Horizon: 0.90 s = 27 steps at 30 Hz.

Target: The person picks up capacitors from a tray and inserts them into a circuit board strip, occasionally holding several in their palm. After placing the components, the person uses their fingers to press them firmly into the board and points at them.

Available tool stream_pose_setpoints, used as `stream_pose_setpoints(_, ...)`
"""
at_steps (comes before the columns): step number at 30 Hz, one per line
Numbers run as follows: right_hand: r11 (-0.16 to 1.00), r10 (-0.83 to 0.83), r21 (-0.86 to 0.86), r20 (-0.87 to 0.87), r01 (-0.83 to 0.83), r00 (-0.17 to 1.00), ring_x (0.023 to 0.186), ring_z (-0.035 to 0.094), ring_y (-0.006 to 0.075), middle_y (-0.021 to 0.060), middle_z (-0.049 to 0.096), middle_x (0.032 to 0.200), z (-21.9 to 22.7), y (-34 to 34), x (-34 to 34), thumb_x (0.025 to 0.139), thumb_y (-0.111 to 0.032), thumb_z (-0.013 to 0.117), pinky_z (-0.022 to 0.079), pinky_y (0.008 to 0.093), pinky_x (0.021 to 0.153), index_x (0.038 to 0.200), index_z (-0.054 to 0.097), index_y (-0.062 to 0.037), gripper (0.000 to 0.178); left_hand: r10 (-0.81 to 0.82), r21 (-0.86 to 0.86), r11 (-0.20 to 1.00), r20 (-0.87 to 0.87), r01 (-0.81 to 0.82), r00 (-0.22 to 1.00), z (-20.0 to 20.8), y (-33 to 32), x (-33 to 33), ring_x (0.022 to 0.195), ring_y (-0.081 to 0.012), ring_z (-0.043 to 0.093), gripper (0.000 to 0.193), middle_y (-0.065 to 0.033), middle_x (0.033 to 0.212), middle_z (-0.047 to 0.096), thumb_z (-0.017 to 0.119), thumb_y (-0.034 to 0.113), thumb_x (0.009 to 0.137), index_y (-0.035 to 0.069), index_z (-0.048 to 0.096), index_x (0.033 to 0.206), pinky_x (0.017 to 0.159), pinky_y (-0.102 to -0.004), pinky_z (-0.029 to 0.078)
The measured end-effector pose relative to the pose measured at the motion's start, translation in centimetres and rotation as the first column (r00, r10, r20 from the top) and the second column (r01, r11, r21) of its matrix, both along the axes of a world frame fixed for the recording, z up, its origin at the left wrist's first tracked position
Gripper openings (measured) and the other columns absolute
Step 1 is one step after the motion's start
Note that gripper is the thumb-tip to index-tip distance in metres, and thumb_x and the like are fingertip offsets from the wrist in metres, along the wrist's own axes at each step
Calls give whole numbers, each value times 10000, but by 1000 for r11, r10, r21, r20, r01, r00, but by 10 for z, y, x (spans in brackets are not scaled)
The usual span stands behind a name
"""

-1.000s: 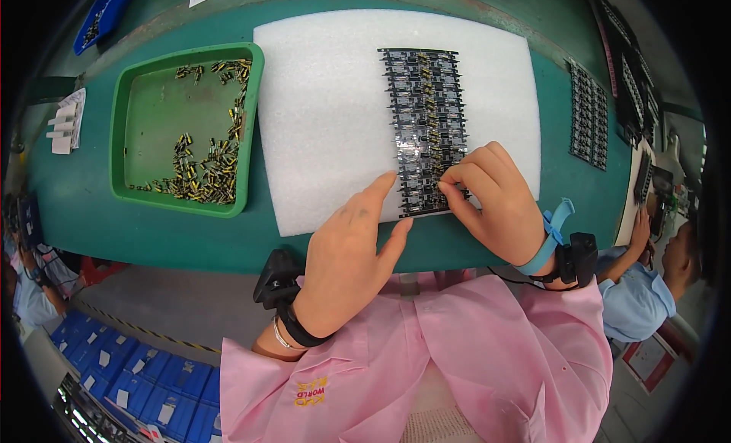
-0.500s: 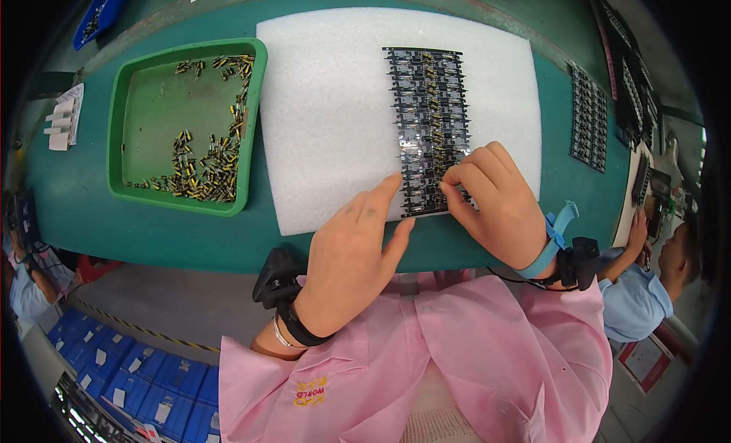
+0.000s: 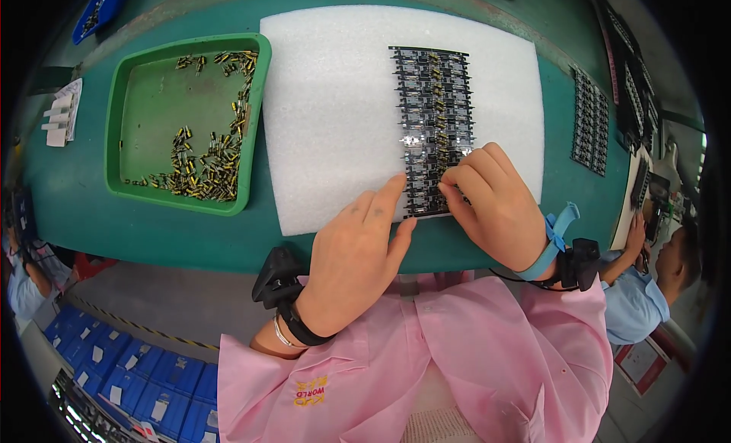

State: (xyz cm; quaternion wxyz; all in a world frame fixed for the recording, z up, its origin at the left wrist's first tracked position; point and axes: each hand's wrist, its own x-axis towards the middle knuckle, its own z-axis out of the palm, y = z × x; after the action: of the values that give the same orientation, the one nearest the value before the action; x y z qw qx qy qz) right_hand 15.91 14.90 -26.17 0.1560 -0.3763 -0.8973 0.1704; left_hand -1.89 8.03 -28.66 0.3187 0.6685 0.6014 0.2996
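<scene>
A panel of black circuit boards (image 3: 417, 100) lies on a white foam sheet (image 3: 327, 100), with a column of small black-and-yellow cylindrical parts (image 3: 438, 115) running down its middle. My left hand (image 3: 356, 237) rests at the panel's near left corner, fingers stretched out and the index fingertip against its edge. Over the near right part of the panel, my right hand (image 3: 487, 199) is closed in a pinch of thumb and index finger. Whatever sits between those fingertips is too small and too covered to make out. The right hand also hides part of the panel's right side.
Left of the foam, a green tray (image 3: 266, 85) holds many loose cylindrical parts (image 3: 205, 172). More board panels (image 3: 588, 123) lie at the right on the green table (image 3: 190, 241). A co-worker in blue (image 3: 640, 306) sits at the right. Blue bins (image 3: 175, 382) stand at the lower left.
The panel and foam appear slightly further right in the picture, the panel a little more so. Both hands keep nearly the same place and pose.
</scene>
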Motion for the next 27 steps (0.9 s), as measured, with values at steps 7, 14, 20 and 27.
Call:
stream_pose_setpoints(7, 998, 22, -57, -75, -26, 997, 721, 499, 268, 103, 526, 791, -3, 1, 11, 720, 65, 673, 423, 343, 612, 893, 619, 2, 191, -50, -43, 998, -28, 49, 998, 3, -3, -3, 686, -294, 580, 463, -127, 812, 554, 654, 130, 825, 9, 504, 1245, 580, -386, 468)
stream_pose_setpoints(14, 997, 48, -56, -134, -56, 990, 706, 488, 240, 92, 543, 811, -3, 2, 34, 690, 97, 650, 406, 321, 595, 1019, 664, -20, 350, 14, 26, 1000, -7, -14, 1000, 1, -1, 4, 571, -201, 494, 469, -90, 740, 543, 711, 89, 780, 44, 564, 1223, 527, -334, 422)
stream_pose_setpoints(20, 985, 158, -57, -61, -162, 986, 718, 491, 245, 96, 535, 823, -7, 4, 42, 615, 91, 633, 410, 329, 601, 1032, 660, -9, 430, 12, -7, 1000, -28, -13, 1000, 0, 2, 9, 595, -219, 509, 443, -88, 738, 534, 700, 105, 789, 34, 565, 1205, 533, -345, 427)
stream_pose_setpoints(27, 978, 189, -71, -115, -198, 975, 723, 493, 254, 98, 527, 826, -16, 12, 52, 604, 82, 633, 430, 331, 613, 1004, 650, 10, 407, 24, 9, 1000, -14, -24, 1000, -1, 8, 19, 555, -177, 459, 449, -71, 707, 516, 726, 96, 767, 43, 587, 1191, 514, -320, 406)
